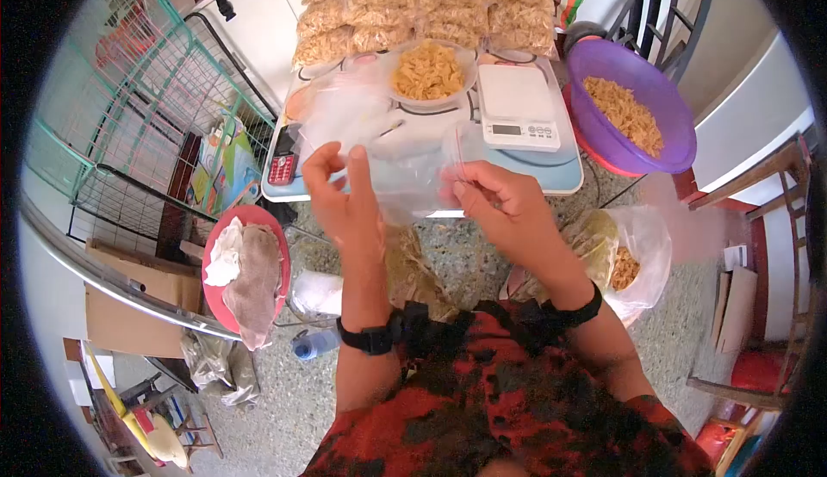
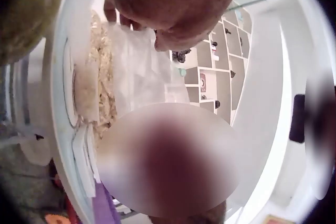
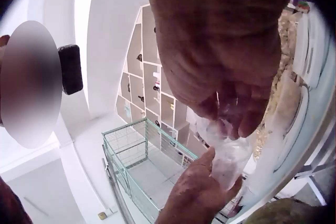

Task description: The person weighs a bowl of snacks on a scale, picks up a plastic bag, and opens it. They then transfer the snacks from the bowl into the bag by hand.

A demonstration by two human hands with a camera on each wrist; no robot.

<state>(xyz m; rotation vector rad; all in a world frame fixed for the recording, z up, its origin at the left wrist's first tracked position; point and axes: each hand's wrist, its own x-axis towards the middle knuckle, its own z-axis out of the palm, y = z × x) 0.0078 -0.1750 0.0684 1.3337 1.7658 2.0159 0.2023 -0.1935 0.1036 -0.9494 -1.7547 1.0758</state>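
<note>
A clear plastic bag (image 1: 405,186) stretches between my two hands over the table's front edge. My right hand (image 1: 517,223) pinches its right end between thumb and fingers. On the other side my left hand (image 1: 346,206) is raised with its fingers apart, beside the bag's left end. In the right wrist view the crumpled bag (image 3: 231,163) lies against the left palm (image 3: 197,190). Behind the hands are a pile of empty clear bags (image 1: 345,102), a clear bowl (image 1: 428,107) of yellow curled pieces and a white kitchen scale (image 1: 519,102).
Filled bags (image 1: 422,3) are stacked along the table's back. A purple basin (image 1: 680,124) of similar pieces stands at right. A red device (image 1: 282,170) lies at the table's left edge. On the left are a red tub (image 1: 280,266) with cloths and a wire cage (image 1: 129,107).
</note>
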